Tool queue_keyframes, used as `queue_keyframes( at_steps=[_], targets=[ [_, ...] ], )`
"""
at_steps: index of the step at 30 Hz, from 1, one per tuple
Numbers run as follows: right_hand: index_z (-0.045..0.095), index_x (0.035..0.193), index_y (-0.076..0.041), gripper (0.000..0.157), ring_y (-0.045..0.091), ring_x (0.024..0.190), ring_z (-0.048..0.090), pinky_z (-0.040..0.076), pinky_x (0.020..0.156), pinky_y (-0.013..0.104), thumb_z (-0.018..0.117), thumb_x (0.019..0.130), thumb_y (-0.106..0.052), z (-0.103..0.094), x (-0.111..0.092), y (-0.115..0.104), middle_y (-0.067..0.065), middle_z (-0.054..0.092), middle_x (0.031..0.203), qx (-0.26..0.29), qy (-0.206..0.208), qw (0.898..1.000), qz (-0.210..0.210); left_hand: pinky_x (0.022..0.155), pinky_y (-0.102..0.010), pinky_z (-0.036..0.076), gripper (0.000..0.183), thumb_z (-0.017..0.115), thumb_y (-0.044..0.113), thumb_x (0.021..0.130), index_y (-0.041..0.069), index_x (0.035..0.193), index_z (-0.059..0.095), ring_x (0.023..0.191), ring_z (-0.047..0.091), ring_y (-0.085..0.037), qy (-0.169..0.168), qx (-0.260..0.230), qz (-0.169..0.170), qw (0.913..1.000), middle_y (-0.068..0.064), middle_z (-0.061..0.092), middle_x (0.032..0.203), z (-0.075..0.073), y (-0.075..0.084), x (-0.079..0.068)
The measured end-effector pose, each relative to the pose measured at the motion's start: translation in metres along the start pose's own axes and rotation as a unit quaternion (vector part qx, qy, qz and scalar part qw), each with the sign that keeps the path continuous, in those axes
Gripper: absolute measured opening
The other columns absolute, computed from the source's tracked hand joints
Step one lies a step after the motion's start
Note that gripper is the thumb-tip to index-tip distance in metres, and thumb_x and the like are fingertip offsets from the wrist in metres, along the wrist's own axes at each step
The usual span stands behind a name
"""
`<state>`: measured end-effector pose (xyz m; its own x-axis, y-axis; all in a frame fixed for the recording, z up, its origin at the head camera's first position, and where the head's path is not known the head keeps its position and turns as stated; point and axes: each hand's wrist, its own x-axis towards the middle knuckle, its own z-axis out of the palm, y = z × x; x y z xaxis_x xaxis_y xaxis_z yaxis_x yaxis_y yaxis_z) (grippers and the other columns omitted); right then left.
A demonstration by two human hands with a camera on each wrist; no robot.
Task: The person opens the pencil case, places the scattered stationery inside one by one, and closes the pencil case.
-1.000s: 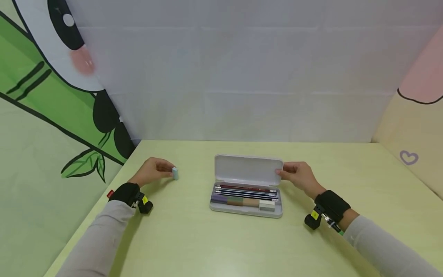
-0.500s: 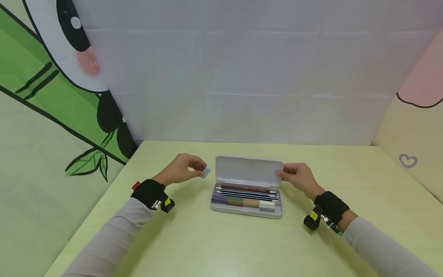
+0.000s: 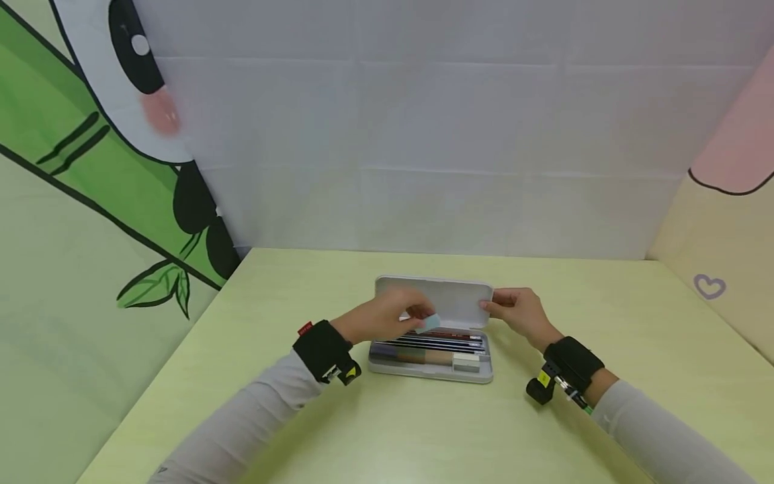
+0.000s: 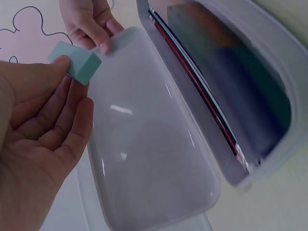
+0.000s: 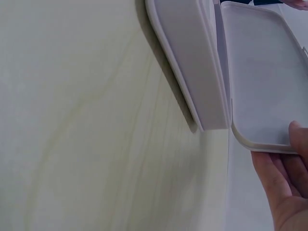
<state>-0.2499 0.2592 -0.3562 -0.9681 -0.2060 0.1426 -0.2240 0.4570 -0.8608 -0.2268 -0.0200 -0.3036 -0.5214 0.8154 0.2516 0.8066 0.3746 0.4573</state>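
A small light-blue eraser [image 4: 79,62] is pinched between the thumb and fingers of my left hand [image 3: 387,314]. That hand hovers over the open pencil case [image 3: 431,376], above its pencils. At the right edge of the raised lid [image 3: 456,299], my right hand [image 3: 520,312] grips the rim, thumb on the inner face and fingers behind. Inside the case lie several pencils [image 3: 456,341], a thick stick with purple, green and tan sections [image 3: 417,355] and a white block [image 3: 466,361]. The left hand hides part of the lid and of the case's left end.
The case stands on a pale yellow-green table [image 3: 399,430]. A grey-white sheet [image 3: 423,154] hangs behind the table's back edge. Printed panels with a cartoon [image 3: 139,81] and a heart [image 3: 710,286] flank it left and right.
My left hand has carried the eraser rightward from the table's left side to over the case. The right hand stays on the lid, almost unmoved.
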Motion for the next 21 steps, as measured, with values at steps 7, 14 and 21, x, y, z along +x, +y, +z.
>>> queue_keyframes(
  at_steps=[7, 14, 21],
  targets=[
    [0.062, 0.108, 0.005, 0.034, 0.021, 0.087, 0.064, 0.054, 0.079, 0.037, 0.066, 0.083, -0.018, -0.001, 0.004, 0.002, 0.022, 0.065, 0.102, 0.011, -0.001, 1.0, -0.011, 0.073, -0.013, 0.047, 0.016, 0.06, 0.009, 0.087, 0.006, 0.102, 0.063, 0.081, 0.054, -0.001, -0.046, 0.014, -0.018, 0.9987, -0.002, 0.064, 0.094, 0.024, 0.016, 0.026],
    [0.062, 0.109, 0.004, 0.034, 0.021, 0.085, 0.064, 0.054, 0.078, 0.038, 0.065, 0.084, -0.018, -0.003, 0.005, 0.0, 0.023, 0.066, 0.101, 0.0, -0.011, 0.999, -0.034, 0.07, -0.009, 0.044, 0.014, 0.062, 0.007, 0.084, 0.006, 0.097, 0.065, 0.076, 0.052, 0.001, -0.087, 0.032, -0.012, 0.9957, 0.001, 0.065, 0.089, 0.042, 0.03, 0.046],
    [0.061, 0.112, 0.004, 0.034, 0.024, 0.086, 0.064, 0.053, 0.081, 0.044, 0.064, 0.085, -0.017, -0.003, 0.008, 0.002, 0.024, 0.065, 0.103, 0.006, -0.022, 0.999, -0.044, 0.07, -0.008, 0.044, 0.013, 0.064, 0.006, 0.083, 0.007, 0.095, 0.067, 0.075, 0.052, 0.002, -0.118, 0.044, -0.02, 0.9918, 0.002, 0.066, 0.087, 0.055, 0.034, 0.053]
  ],
)
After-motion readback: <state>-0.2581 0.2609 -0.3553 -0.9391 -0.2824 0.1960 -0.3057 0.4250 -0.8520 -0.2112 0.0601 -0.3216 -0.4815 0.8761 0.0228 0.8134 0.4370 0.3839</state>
